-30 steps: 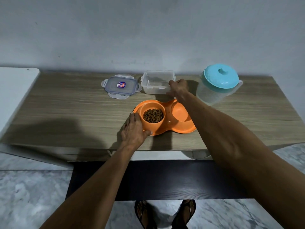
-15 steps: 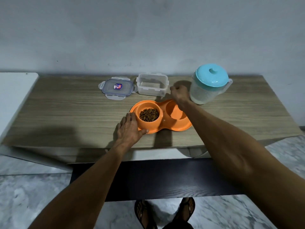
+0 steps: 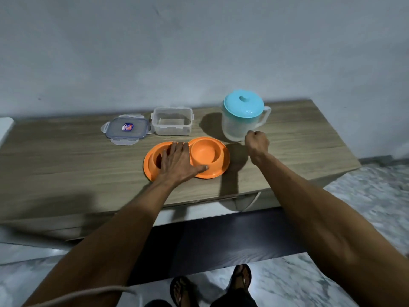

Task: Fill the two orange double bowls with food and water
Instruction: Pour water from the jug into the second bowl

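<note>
The left hand (image 3: 177, 160) was beside the orange double bowl (image 3: 223, 161) 0.5 s ago. Now it lies flat on top, fingers straight, over the food side (food hidden now). The right hand (image 3: 256, 144) left the bowl's back edge & is by the jug (image 3: 238, 126), curled in a fist w/ nothing in it. The bowl sits mid table (image 3: 66, 156). 1 cup looks dry, so water is prob. next. Only 1 bowl shows.

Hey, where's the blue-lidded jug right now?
In the head view, the jug stands at the back right of the table, to the right of the clear container, with the right hand just in front of its base.
</note>
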Demonstrator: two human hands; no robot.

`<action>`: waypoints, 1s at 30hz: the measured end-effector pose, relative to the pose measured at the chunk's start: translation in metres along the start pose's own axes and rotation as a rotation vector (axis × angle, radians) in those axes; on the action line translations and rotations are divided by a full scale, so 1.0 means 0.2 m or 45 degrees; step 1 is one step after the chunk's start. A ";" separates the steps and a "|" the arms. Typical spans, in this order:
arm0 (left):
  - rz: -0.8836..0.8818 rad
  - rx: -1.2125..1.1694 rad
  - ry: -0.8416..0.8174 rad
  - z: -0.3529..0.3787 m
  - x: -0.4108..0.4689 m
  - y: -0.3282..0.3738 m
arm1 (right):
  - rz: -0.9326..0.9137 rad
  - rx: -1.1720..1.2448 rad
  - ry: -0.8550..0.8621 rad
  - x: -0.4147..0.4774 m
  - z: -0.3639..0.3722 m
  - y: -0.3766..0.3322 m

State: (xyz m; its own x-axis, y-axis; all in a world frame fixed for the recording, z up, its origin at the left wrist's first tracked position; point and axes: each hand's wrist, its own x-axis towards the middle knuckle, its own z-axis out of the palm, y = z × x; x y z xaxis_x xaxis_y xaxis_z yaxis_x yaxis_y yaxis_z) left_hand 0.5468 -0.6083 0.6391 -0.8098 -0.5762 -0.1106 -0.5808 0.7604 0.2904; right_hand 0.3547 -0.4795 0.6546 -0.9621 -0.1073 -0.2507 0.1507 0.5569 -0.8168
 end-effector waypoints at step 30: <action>-0.090 -0.022 -0.080 0.09 0.09 0.07 | -0.168 0.457 -0.018 0.30 -0.09 -0.35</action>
State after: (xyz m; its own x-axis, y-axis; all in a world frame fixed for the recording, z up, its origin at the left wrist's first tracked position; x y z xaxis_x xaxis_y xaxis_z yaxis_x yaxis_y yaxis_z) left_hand 0.5231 -0.6021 0.6233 -0.7708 -0.6080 -0.1904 -0.6356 0.7130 0.2960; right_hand 0.2823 -0.5111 0.7060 -0.9756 -0.1718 -0.1366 0.0983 0.2143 -0.9718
